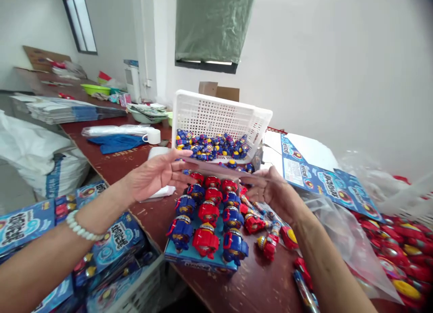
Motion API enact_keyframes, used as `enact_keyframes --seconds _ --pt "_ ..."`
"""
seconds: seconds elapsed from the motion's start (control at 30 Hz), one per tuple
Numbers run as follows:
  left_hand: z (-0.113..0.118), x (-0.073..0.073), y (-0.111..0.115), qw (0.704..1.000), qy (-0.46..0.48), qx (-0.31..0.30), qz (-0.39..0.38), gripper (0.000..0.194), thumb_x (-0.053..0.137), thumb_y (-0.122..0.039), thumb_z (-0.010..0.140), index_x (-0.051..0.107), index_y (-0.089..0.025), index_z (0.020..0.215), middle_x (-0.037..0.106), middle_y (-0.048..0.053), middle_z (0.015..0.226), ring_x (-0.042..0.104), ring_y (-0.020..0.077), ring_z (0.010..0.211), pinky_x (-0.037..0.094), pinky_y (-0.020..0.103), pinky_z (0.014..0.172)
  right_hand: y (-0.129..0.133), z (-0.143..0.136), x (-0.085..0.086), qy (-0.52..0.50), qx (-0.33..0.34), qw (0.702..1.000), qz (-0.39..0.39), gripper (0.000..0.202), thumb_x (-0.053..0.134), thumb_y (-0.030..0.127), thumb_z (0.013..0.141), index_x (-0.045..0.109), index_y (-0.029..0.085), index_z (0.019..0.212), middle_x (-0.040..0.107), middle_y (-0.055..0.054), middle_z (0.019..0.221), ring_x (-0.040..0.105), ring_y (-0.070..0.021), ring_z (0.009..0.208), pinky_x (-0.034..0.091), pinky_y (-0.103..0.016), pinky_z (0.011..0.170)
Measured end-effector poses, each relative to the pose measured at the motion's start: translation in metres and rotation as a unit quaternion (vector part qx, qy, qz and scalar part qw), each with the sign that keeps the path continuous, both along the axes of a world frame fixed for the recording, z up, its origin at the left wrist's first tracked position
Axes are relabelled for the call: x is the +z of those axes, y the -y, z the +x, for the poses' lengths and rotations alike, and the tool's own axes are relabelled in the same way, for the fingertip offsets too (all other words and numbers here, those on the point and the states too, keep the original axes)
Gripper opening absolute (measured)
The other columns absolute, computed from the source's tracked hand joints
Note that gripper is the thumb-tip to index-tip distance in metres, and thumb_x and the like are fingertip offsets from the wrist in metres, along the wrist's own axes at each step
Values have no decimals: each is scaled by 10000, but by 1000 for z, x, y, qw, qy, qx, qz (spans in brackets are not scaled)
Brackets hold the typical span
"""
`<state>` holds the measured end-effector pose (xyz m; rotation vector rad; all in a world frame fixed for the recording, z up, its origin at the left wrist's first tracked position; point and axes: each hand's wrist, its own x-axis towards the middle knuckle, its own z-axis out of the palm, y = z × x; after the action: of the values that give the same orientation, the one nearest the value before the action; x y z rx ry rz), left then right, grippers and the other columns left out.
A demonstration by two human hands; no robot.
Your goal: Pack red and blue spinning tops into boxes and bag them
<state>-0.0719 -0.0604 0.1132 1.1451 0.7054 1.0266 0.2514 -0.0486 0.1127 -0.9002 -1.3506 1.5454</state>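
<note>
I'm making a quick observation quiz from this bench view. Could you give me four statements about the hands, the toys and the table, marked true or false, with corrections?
1. The left hand and right hand both hold a thin flat piece near the display box's far end. True.
2. A bracelet is worn on the right arm. False: the bracelet is on the left.
3. The box's front row runs blue toy, red toy, blue toy. True.
4. The white mug stands inside the basket. False: the white mug stands on the table.
</note>
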Motion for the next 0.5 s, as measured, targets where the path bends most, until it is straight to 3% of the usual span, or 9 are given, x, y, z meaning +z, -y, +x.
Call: enact_keyframes --seconds 0.1,0.23,0.4,0.5 --pt "-1 1 -1 999 -28 14 -18 545 705 -340 742 553 -181 1241 613 153 1249 636 311 1061 561 435 843 13 3 -3 37 8 999 20 483 724 516 769 572 188 1090 664 -89 1075 676 -210 836 560 -295 697" --pt "-3 -5 -1 992 -96 67 53 586 728 -139 618 592 -191 1185 605 116 1269 634 273 1059 587 364 777 20 -2 -4 113 42 990 70 733 800 364 703 452 201 1327 652 -83 1106 646 -224 934 550 -343 778" --pt "4 -28 7 972 -155 89 154 671 743 -196 659 496 -181 1282 657 101 1169 667 226 971 584 341 788 19 -5 -26 176 5 976 129 677 745 345 744 420 183 1315 671 -69 974 648 -210 812 551 -348 701" --pt "9 -42 14 935 -217 147 237 586 700 -269 742 510 -179 1289 672 81 1150 659 209 1006 562 330 858 22 -4 -42 263 -53 942 203 570 692 344 778 465 200 1281 670 -42 884 643 -211 767 536 -344 677"
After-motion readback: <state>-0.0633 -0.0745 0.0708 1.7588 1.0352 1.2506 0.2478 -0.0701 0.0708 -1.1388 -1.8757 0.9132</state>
